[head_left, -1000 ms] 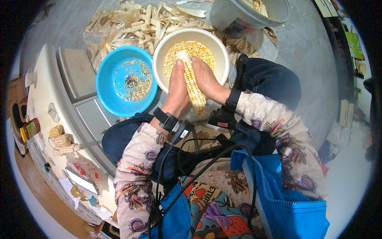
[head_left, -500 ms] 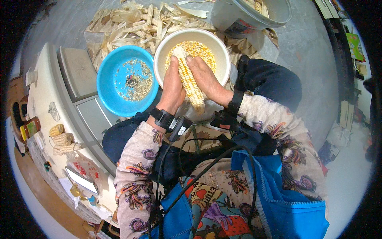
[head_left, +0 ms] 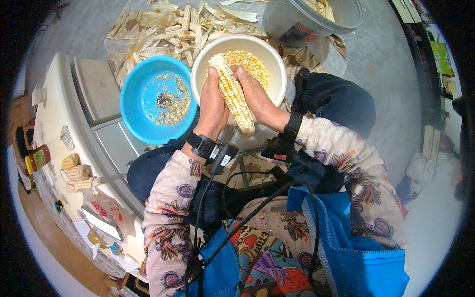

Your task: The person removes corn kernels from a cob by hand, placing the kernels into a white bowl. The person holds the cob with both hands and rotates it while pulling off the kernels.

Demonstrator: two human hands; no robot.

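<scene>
I'd go with short thumb pushes, keeping the pale far end of that corn cob (head_left: 231, 94) over the white bowl (head_left: 277, 81) just below, so kernels (head_left: 253, 67) land inside. Your left grip (head_left: 213, 106) and right grip (head_left: 258, 98) both clasp its sides, angled inward, thumbs (head_left: 212, 75) up top. Blue basin (head_left: 131, 99) sits left of them, corn husks (head_left: 158, 24) beyond.

We see a smooth, plastic-looking blue basin (head_left: 132, 101) at left, a bumpy corn cob (head_left: 231, 94), papery husks (head_left: 163, 22) on the far side, and matt cloth sleeves (head_left: 170, 208).
</scene>
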